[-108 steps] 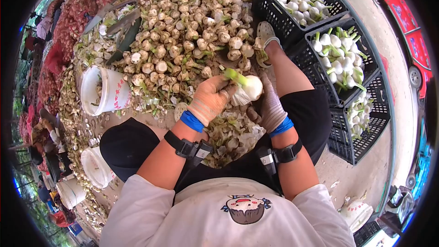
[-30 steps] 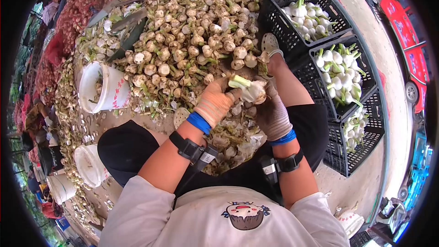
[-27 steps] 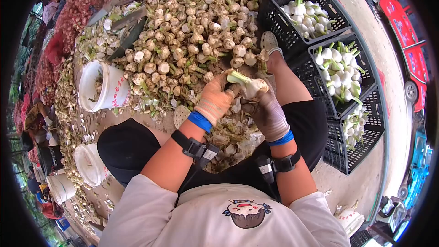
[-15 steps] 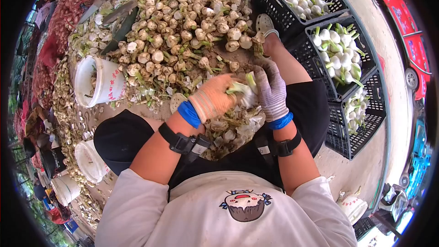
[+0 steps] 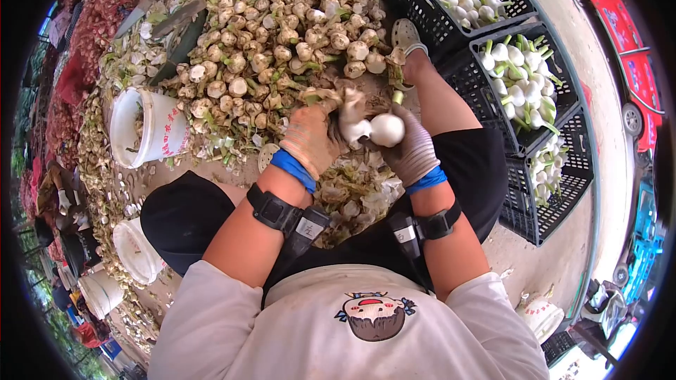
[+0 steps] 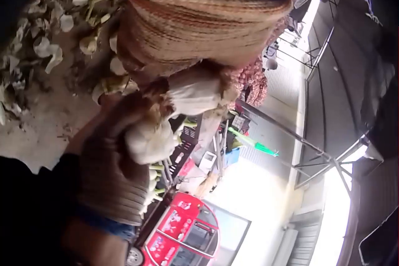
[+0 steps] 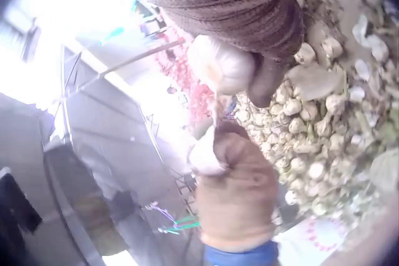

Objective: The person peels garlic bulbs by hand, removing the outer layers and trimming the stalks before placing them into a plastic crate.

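My gloved right hand [image 5: 414, 151] grips a smooth white garlic bulb [image 5: 387, 129], whose short green stem points up beyond the fingers. My gloved left hand [image 5: 310, 139], just to its left, pinches loose garlic skin [image 5: 354, 128], partly blurred. In the right wrist view a thin brown strand runs from the base of the bulb [image 7: 221, 66] down to the pale skin [image 7: 207, 154] at my left fingers. The bulb [image 6: 149, 142] also shows in the left wrist view, against the right palm. Peeled skins [image 5: 355, 200] lie heaped below both hands, between the legs.
A large heap of unpeeled garlic [image 5: 274, 42] spreads ahead. Black crates [image 5: 503, 162] of white bulbs stand at the right. A white bucket [image 5: 165, 127] is at the left, with another bucket [image 5: 137, 250] nearer me. A red vehicle [image 5: 623, 42] is far right.
The bulb has gone from brown-skinned to smooth white. Its stem, earlier at my left fingers, now points up by the right hand. My left hand has drawn away leftward with skin.
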Demonstrator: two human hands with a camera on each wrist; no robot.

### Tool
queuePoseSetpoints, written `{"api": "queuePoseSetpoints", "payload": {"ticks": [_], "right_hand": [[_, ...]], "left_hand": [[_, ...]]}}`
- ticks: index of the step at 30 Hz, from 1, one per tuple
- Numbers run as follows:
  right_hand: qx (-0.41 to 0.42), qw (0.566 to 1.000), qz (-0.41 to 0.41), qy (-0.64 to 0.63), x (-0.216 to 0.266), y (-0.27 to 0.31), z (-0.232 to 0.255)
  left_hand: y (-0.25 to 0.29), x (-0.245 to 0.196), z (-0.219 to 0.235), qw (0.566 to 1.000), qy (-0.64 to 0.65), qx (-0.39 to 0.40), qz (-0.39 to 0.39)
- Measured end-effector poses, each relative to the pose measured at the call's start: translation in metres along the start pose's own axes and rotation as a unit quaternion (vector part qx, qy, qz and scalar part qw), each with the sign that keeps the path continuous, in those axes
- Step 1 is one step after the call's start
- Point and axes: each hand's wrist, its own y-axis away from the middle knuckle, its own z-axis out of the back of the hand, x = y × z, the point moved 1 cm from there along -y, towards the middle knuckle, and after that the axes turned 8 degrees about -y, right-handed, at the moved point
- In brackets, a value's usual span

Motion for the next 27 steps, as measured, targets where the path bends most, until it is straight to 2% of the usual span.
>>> {"api": "queuePoseSetpoints", "payload": {"ticks": [2,3,4,5,6,7,8,9,10,11,12,13,14,15,16,17,18,20,22,24,25,26,27], "right_hand": [[0.068,0.990,-0.028,-0.117,0.005,-0.009,0.011],[0.066,0.991,-0.027,-0.117,0.006,-0.013,0.014],[0.033,0.990,-0.044,-0.133,0.006,-0.015,0.011],[0.001,0.987,-0.062,-0.147,0.005,-0.016,0.010],[-0.001,0.987,-0.063,-0.145,0.004,-0.021,0.013],[0.008,0.994,-0.053,-0.092,0.002,-0.029,0.018],[0.018,0.998,-0.043,-0.039,0.001,-0.025,0.009],[-0.046,0.995,0.057,0.060,0.000,-0.020,0.002],[-0.046,0.996,0.054,0.063,0.001,-0.035,0.014],[0.012,0.934,0.235,0.269,0.008,-0.058,0.034],[0.069,0.797,0.399,0.449,0.011,-0.074,0.041],[-0.046,0.970,0.130,0.202,0.025,-0.047,-0.004],[-0.023,0.988,0.116,0.098,0.043,-0.043,-0.023],[0.079,0.990,0.114,-0.010,0.072,-0.049,-0.032],[0.222,0.965,0.136,-0.033,0.101,-0.059,-0.026],[0.260,0.953,0.137,-0.077,0.119,-0.054,-0.027],[0.259,0.953,0.138,-0.076,0.114,-0.053,-0.029],[0.215,0.946,0.244,-0.022,0.101,-0.050,-0.040],[0.104,0.991,0.077,0.037,0.083,-0.072,-0.034],[0.092,0.976,-0.040,0.193,0.054,-0.082,-0.025],[0.088,0.910,0.058,0.402,0.045,-0.075,-0.033],[0.080,0.792,0.147,0.588,0.038,-0.068,-0.042],[0.078,0.792,0.145,0.587,0.030,-0.074,-0.036]], "left_hand": [[0.006,-0.025,-0.005,0.982,0.152,0.065,-0.091],[0.009,-0.035,0.002,0.950,-0.254,0.082,-0.165],[0.008,-0.041,0.000,0.950,-0.252,0.083,-0.164],[0.006,-0.044,-0.007,0.983,-0.154,0.100,-0.009],[0.005,-0.049,-0.014,0.982,-0.050,0.111,0.146],[-0.006,-0.091,-0.018,0.966,-0.083,0.089,0.228],[0.001,-0.075,-0.024,0.953,-0.086,0.106,0.271],[0.004,-0.060,-0.028,0.939,0.004,0.140,0.313],[0.004,-0.057,-0.029,0.915,0.095,0.171,0.352],[0.003,-0.056,-0.030,0.905,0.019,0.285,0.316],[0.002,-0.055,-0.031,0.875,-0.057,0.395,0.274],[0.001,-0.056,-0.034,0.871,-0.160,0.428,0.182],[0.005,-0.042,-0.039,0.890,-0.222,0.385,0.100],[-0.005,-0.024,-0.036,0.881,-0.298,0.336,0.151],[-0.020,-0.007,-0.031,0.862,-0.370,0.283,0.202],[-0.031,0.012,-0.023,0.823,-0.486,0.233,0.177],[-0.042,0.032,-0.013,0.771,-0.594,0.180,0.145],[-0.063,0.085,0.000,0.703,-0.637,0.274,0.161],[-0.078,0.107,0.012,0.649,-0.665,0.327,0.173],[-0.089,0.117,0.015,0.691,-0.659,0.237,0.181],[-0.095,0.118,0.016,0.740,-0.592,0.208,0.245],[-0.099,0.114,0.012,0.741,-0.590,0.212,0.242],[-0.099,0.110,0.010,0.868,-0.312,0.156,0.353]]}}
